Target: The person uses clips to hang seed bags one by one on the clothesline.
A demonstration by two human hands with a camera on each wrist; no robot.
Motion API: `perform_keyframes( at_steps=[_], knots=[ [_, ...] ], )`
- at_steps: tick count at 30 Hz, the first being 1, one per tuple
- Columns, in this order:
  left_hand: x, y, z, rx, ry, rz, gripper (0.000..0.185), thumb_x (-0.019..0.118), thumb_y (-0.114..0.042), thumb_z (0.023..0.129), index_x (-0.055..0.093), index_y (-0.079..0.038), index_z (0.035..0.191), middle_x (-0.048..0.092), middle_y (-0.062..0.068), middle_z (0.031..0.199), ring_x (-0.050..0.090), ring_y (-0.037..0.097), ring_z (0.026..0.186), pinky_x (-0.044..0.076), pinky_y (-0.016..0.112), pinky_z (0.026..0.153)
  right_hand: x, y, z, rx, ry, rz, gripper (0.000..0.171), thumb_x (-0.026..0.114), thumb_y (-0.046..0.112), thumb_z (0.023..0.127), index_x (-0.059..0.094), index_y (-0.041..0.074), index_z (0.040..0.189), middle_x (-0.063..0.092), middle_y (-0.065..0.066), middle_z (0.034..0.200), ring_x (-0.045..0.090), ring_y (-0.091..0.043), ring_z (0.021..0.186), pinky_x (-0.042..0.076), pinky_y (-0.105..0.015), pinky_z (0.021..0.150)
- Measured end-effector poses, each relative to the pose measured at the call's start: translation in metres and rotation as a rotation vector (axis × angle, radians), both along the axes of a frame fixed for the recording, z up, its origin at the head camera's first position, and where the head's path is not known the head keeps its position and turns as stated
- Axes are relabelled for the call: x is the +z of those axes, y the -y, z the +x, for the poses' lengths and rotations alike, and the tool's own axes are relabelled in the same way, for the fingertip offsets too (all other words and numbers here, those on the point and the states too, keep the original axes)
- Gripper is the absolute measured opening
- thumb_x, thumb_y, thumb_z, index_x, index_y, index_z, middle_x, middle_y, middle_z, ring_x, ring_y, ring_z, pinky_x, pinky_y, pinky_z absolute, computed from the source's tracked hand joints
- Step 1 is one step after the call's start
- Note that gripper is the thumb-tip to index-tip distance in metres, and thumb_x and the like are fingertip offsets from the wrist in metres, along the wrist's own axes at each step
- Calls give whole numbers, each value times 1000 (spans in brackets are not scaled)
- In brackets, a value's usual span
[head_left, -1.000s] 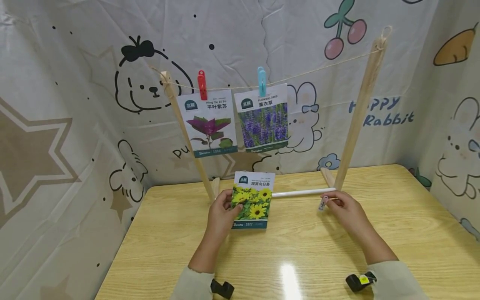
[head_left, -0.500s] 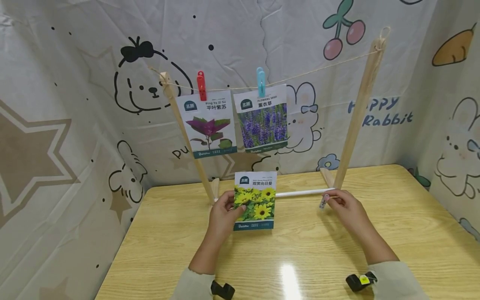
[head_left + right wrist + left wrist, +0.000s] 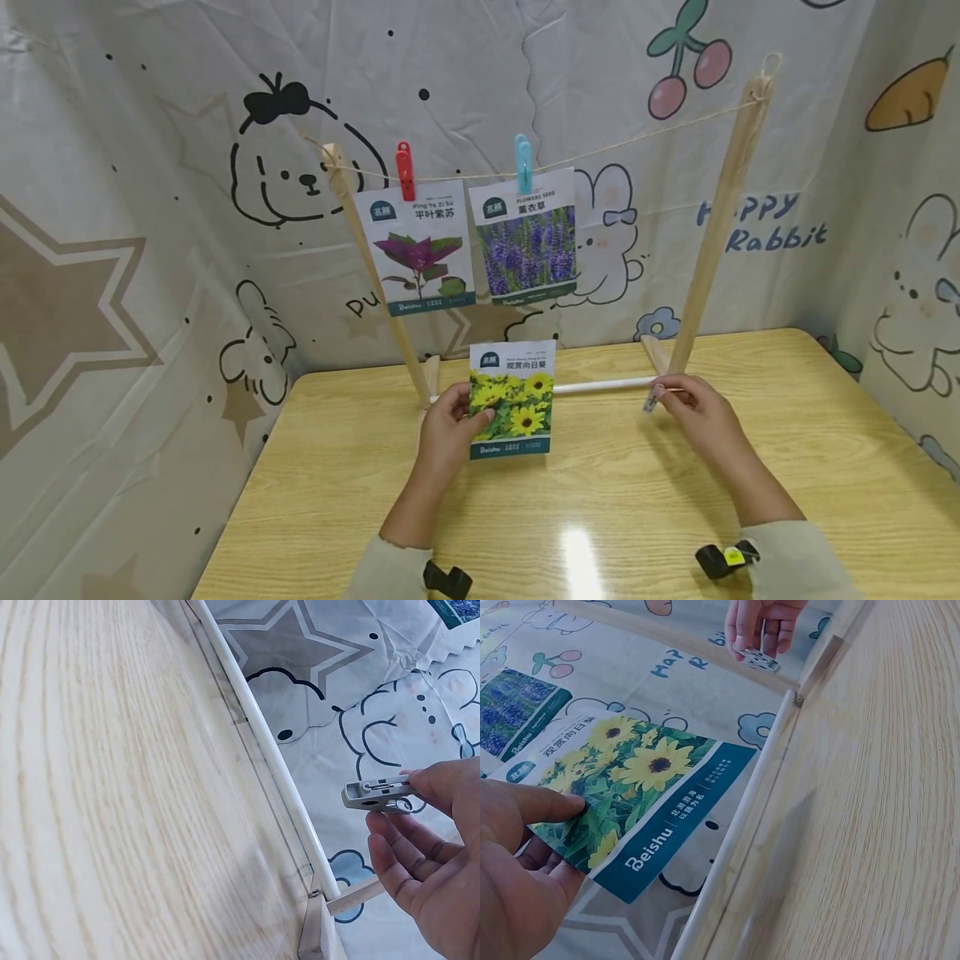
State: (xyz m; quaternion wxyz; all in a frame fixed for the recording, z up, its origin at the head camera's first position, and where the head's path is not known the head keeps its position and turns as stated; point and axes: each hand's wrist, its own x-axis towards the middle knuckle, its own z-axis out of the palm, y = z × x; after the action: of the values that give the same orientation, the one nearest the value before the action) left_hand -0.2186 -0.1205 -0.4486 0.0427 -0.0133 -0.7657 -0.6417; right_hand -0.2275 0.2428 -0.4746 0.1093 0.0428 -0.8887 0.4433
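Observation:
My left hand (image 3: 450,425) pinches the left edge of a seed packet (image 3: 517,408) with yellow sunflowers, thumb on its front. The packet is held upright above the table, its printed face towards me. Over on the right, my right hand (image 3: 697,412) pinches a grey clothespin (image 3: 379,793) between thumb and fingers, near the foot of the right post. Above, a purple-leaf seed packet (image 3: 420,250) hangs from a string (image 3: 630,142) by a red clothespin (image 3: 405,171). Beside it a lavender seed packet (image 3: 525,242) hangs by a blue clothespin (image 3: 523,162).
The string runs between a left wooden post (image 3: 375,267) and a right wooden post (image 3: 720,225). A white rod (image 3: 600,387) joins the posts low down, behind the held packet. All stand on a wooden table (image 3: 585,500) before a printed cloth (image 3: 465,75).
The sunflower packet has shifted slightly right and turned more squarely to the front. My right hand has moved a little to the right with the clothespin. The hanging packets look unchanged.

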Motion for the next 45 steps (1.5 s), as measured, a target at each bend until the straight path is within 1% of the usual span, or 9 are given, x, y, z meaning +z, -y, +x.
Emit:
perform_keyframes(
  at_steps=[6,14,17,19,24,28,34,40,45],
  knots=[
    [1,-1,-1,6,15,31,30,74,-6,89,68,-5,119,68,13,112,62,13,91,55,19,72,2,-1,0,1,13,-31,38,52,39,105,66,10,126,60,-10,126,51,13,96,50,-15,77],
    [2,-1,2,22,5,13,29,75,-6,89,69,-4,116,64,9,102,52,14,83,48,20,66,5,1,1,-6,16,-30,39,52,41,105,67,11,126,61,-10,125,51,10,96,49,-15,77],
    [1,-1,3,21,15,22,28,75,-6,88,70,-6,116,65,7,101,53,14,83,49,20,67,6,-1,2,-4,11,-31,37,52,39,105,67,11,126,61,-12,127,51,11,94,49,-17,75],
    [0,-1,3,15,17,20,28,75,-6,89,70,-5,116,66,9,102,55,14,84,51,21,68,7,-2,3,-2,7,-37,37,53,38,105,67,11,126,62,-12,127,51,12,93,49,-18,74],
    [-2,-1,3,10,33,37,29,74,-6,89,69,-6,118,67,12,107,59,14,86,53,21,70,7,-3,4,14,-2,-70,36,54,36,105,66,11,127,61,-9,127,53,11,94,49,-15,75],
    [-1,-3,3,0,37,65,31,74,-7,90,69,-5,120,67,13,110,61,13,88,54,21,72,7,-4,3,26,-18,-92,35,54,33,105,65,9,129,60,-7,126,54,12,95,50,-13,76],
    [1,-4,2,0,38,79,30,73,-8,91,69,-6,120,66,13,110,61,13,87,53,21,72,10,-4,4,29,-38,-102,34,55,32,105,65,9,129,61,1,120,55,12,94,50,-13,76],
    [3,-7,3,19,35,90,28,73,-11,92,69,-4,119,67,12,110,62,12,87,53,20,71,15,-3,5,28,-42,-94,36,55,33,105,65,7,127,59,1,118,55,12,94,50,-11,77],
    [3,-9,5,19,50,101,25,72,-15,94,69,-5,116,66,10,109,59,14,88,52,21,71,20,-3,6,40,-43,-106,37,54,32,105,65,4,127,59,5,114,57,12,93,53,-12,78]
  ],
)
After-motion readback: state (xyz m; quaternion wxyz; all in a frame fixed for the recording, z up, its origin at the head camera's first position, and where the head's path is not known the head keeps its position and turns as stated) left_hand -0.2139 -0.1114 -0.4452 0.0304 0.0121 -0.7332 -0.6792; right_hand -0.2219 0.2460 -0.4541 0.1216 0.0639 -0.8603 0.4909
